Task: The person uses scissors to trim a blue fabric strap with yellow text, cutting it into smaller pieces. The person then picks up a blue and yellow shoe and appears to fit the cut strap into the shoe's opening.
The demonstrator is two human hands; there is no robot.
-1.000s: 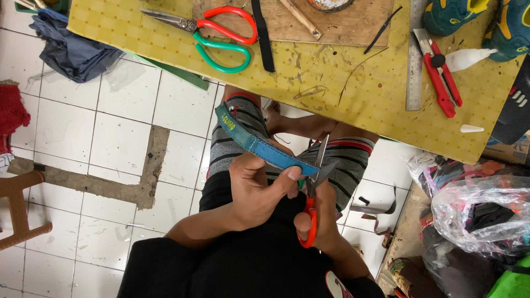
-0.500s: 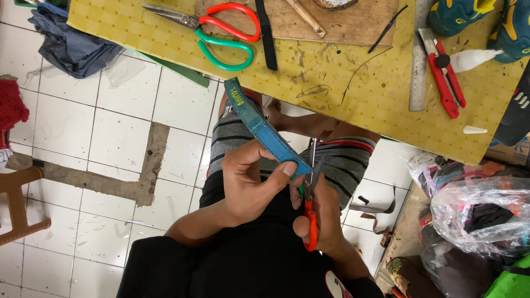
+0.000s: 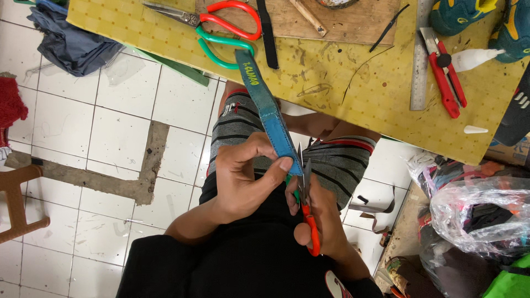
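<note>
Left hand (image 3: 243,182) pinching blue strap (image 3: 270,113), right hand (image 3: 320,221) gripping orange snips (image 3: 306,209) at its lower end, below yellow tabletop (image 3: 353,83).

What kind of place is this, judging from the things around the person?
Probably a small craft or repair workshop, perhaps for shoes or straps. A yellow cutting mat carries large scissors, a metal ruler and a red cutter. The left hand holds a blue strap; the right hand works small orange snips.

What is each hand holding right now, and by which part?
Left hand pinches the blue strap at its near end. Right hand holds the small orange-handled scissors by the handles, blades at the strap's end.
</note>
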